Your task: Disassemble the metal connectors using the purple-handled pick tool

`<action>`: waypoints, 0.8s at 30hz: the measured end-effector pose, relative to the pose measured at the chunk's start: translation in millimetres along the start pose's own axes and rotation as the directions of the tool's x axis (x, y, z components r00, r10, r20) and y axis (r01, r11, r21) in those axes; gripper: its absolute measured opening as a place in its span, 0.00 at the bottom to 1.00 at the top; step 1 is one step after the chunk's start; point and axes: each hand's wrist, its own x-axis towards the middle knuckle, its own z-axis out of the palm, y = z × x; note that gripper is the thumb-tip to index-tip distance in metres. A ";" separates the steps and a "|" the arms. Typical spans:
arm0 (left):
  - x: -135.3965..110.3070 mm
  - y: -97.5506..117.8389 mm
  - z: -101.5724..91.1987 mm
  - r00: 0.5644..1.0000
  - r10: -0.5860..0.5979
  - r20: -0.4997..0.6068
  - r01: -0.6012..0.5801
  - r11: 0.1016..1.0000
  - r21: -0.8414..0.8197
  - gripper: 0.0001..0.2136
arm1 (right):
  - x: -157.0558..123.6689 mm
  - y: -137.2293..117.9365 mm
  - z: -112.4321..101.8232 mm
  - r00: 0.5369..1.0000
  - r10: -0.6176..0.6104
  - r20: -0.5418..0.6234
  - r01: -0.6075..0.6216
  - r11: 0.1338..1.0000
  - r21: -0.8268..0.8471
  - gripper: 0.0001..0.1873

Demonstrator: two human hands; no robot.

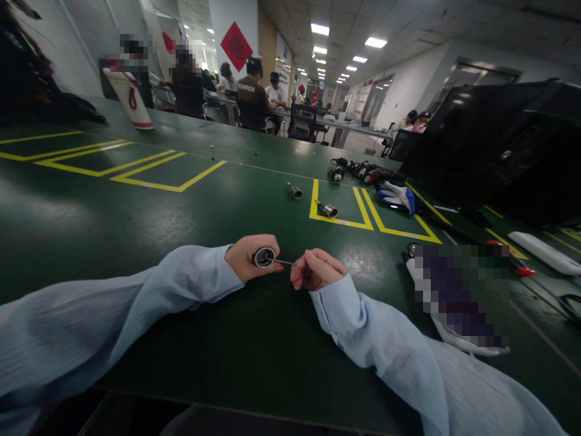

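My left hand (247,257) is closed round a small metal cylinder (264,257), its round open end turned toward me. My right hand (314,270) pinches a thin metal rod (284,262) whose tip reaches into the end of the cylinder. Both hands hover just above the dark green table (136,218), close together near its middle. Both arms wear light blue sleeves.
Two more small metal cylinders (295,191) (327,209) lie farther back by yellow floor-style markings. Black tools (358,171) and a white-blue glove (398,197) lie at the right, before a large black case (499,145). Red-handled pliers (512,260) lie right. Several people sit at far tables.
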 end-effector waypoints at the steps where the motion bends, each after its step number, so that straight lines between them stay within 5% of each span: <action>1: 0.1 -0.2 0.1 1.000 0.001 0.001 -0.001 1.000 -0.003 0.09 | 0.2 0.1 -0.1 1.000 -0.010 0.000 0.010 1.000 0.001 0.13; 13: -0.3 1.3 1.0 1.000 0.009 -0.013 -0.009 1.000 -0.018 0.08 | -8.6 1.1 9.5 0.969 -0.242 -0.054 0.201 0.896 -0.396 0.15; 24: -1.5 -1.8 0.4 1.000 0.020 -0.001 -0.020 0.999 -0.050 0.08 | -2.6 6.2 2.9 0.992 -0.122 -0.004 0.121 0.983 -0.136 0.13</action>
